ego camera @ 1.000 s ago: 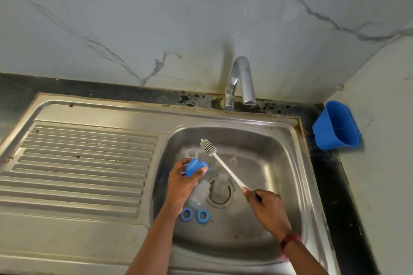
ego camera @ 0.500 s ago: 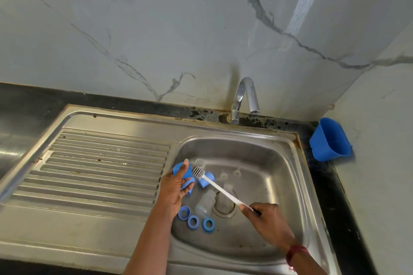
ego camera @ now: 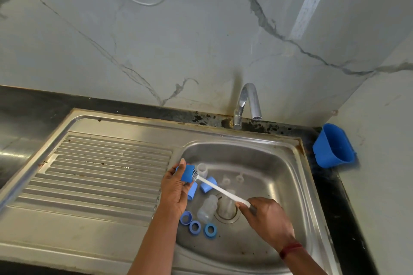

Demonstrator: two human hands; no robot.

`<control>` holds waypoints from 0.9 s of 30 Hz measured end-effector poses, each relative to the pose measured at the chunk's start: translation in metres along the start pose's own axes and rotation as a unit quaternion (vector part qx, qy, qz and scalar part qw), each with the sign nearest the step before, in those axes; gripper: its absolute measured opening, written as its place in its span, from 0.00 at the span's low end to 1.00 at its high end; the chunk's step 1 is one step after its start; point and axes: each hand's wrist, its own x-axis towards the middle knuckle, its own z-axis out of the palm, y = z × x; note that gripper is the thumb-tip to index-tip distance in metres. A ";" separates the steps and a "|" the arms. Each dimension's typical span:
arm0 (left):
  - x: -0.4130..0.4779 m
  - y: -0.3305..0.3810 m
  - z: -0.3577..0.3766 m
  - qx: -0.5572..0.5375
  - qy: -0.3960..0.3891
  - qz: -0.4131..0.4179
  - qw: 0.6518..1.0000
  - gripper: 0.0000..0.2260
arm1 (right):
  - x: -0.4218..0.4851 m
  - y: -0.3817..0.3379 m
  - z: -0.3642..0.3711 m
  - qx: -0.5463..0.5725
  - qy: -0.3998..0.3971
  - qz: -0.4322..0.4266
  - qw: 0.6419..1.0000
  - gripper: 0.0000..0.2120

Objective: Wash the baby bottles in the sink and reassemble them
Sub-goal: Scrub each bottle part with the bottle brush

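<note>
- Marbled wall [ego camera: 156,40] took up the whole top half, with a thin white cable [ego camera: 143,2] looping across it.
- Black table [ego camera: 26,105] ran along under the wall and around the steel sink [ego camera: 245,138].
- The sink had a ribbed drainboard [ego camera: 100,176] on the left and the basin on the right. All the bottle bits were down in the basin.
- Blue tub [ego camera: 333,146] sat against the side wall, right of the sink.
- Chrome tap [ego camera: 247,102] stood behind the basin.
- Left grip [ego camera: 174,192] was at the basin's left edge, clasping a blue cap [ego camera: 186,173].
- Right grip [ego camera: 268,219] was near the drain, clenched round the end of the brush [ego camera: 221,191].
- The brush's white handle slanted up-left, bristle head stuck into the cap's open end.
- Clear bottle [ego camera: 206,207] lay on its side just left of the drain.
- Two spare caps [ego camera: 209,184] lay under the brush handle.
- Three blue rings [ego camera: 195,226] sat in a row in front of the bottle, near the left wrist.
- Two tiny clear teats [ego camera: 225,179] were just behind the brush, hard to make out.
</note>
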 end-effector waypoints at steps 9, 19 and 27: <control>-0.006 -0.002 0.006 -0.025 0.040 -0.027 0.999 0.08 | 0.000 -0.013 -0.005 -0.070 0.028 -0.015 0.997 0.18; -0.004 0.013 -0.008 -0.012 -0.029 0.021 0.999 0.06 | 0.009 -0.018 -0.018 -0.063 -0.046 -0.017 0.997 0.23; -0.003 0.014 -0.012 -0.003 -0.141 0.055 0.988 0.34 | 0.002 -0.013 -0.024 0.048 -0.035 0.026 0.998 0.30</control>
